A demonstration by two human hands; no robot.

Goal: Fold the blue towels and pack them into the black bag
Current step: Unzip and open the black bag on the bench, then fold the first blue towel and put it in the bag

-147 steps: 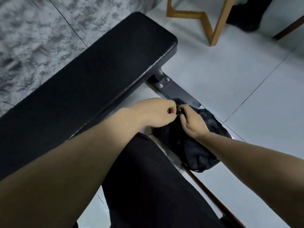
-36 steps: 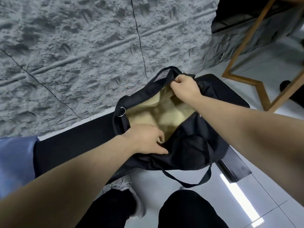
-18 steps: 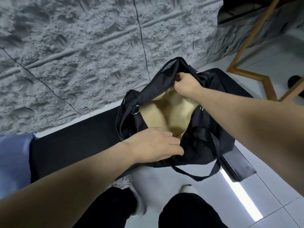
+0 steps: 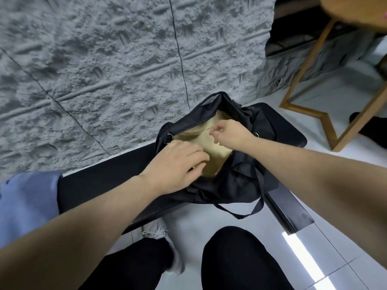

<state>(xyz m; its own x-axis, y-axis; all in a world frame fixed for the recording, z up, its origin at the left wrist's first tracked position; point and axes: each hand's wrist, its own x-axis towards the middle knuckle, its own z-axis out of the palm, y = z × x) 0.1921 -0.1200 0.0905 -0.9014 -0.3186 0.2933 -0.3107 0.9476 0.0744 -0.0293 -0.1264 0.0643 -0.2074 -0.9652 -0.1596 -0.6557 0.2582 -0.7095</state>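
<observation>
The black bag (image 4: pixel 240 181) sits on a black padded bench (image 4: pixel 100 183), its mouth open on a tan lining (image 4: pixel 215 151). My left hand (image 4: pixel 173 166) lies over the near left rim by a metal ring, with its fingers stretched into the opening on the lining. Over the middle of the opening, my right hand (image 4: pixel 230 135) has curled fingers, and thumb and forefinger pinch a fold of the lining. A blue towel (image 4: pixel 27 206) lies on the bench at the far left, partly cut off by the frame edge.
A rough grey wall (image 4: pixel 104 70) rises right behind the bench. A wooden table frame (image 4: pixel 326 122) stands on the white tiled floor at the right. My knees in black trousers (image 4: pixel 240 260) are below the bench. A bag strap (image 4: pixel 247 214) hangs over the bench's front edge.
My right hand has left the bag's far rim and come down onto the lining. My left hand has slid from the near rim into the opening. The bag's far side has dropped lower.
</observation>
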